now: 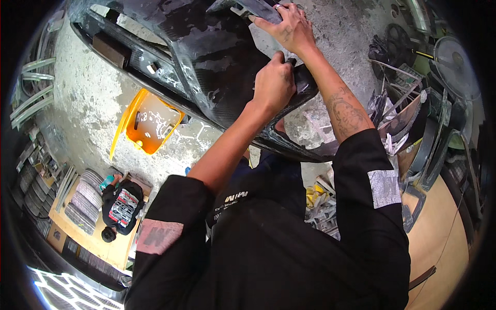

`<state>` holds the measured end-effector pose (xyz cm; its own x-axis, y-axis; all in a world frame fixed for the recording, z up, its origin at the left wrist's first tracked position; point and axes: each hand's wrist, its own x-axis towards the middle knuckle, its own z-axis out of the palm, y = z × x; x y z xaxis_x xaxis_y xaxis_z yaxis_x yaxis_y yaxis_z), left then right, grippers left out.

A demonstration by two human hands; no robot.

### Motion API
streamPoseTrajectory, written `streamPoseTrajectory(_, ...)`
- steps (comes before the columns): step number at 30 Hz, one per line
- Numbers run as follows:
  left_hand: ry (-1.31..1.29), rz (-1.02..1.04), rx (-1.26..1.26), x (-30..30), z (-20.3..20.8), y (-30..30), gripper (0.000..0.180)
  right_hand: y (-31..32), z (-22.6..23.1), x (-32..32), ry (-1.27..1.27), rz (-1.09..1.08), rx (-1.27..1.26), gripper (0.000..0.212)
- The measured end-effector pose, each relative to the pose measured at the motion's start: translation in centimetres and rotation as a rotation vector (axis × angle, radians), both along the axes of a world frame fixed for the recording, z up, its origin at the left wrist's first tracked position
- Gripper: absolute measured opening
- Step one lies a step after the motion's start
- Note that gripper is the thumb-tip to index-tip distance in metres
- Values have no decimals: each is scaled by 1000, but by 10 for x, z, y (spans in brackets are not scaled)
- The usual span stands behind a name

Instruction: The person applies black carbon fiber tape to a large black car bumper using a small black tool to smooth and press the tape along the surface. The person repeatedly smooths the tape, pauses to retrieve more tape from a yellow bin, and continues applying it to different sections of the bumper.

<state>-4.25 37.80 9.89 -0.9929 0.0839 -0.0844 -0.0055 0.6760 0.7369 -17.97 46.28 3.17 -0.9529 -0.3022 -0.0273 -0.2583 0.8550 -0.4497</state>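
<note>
A large black car bumper [217,57] with a carbon weave and dull, whitish sanded patches spans the upper middle of the head view. My left hand [275,82] is closed in a fist against its right part. A bit of something dark sticks out by the fist, but the fingers hide most of it. Farther up, my right hand [293,28], with a ring on one finger, grips the bumper's edge between thumb and fingers. On the bumper's left part lie a brown block [111,50] and a small white piece [152,67].
An orange-yellow panel [142,142] lies on the stained concrete floor [85,103]. At the lower left, another person [123,204] is beside stacked tyres [82,201]. Scrap and frames [403,103] crowd the right, near a round fan-like disc [457,67].
</note>
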Motion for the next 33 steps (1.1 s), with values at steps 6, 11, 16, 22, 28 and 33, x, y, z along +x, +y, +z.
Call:
streamPoseTrajectory(6, -59, 39, 172, 58, 51, -3, 6, 9, 7, 6, -3, 4, 55, 95)
streamPoseTrajectory(11, 79, 29, 103, 19, -4, 0, 4, 0, 7, 4, -80, 23, -2, 94)
streamPoseTrajectory(16, 11, 17, 157, 55, 42, 1, 8, 10, 7, 0, -61, 11, 7, 96)
streamPoseTrajectory(22, 70, 9, 134, 24, 7, 6, 7, 10, 0, -8, -134, 65, 25, 98)
streamPoseTrajectory(28, 137, -36, 120, 10, 2, 3, 6, 1, 1, 2, -2, 21, 30, 95)
streamPoseTrajectory(33, 11, 53, 235, 45, 35, 5, 8, 14, -5, -3, -22, 105, -36, 91)
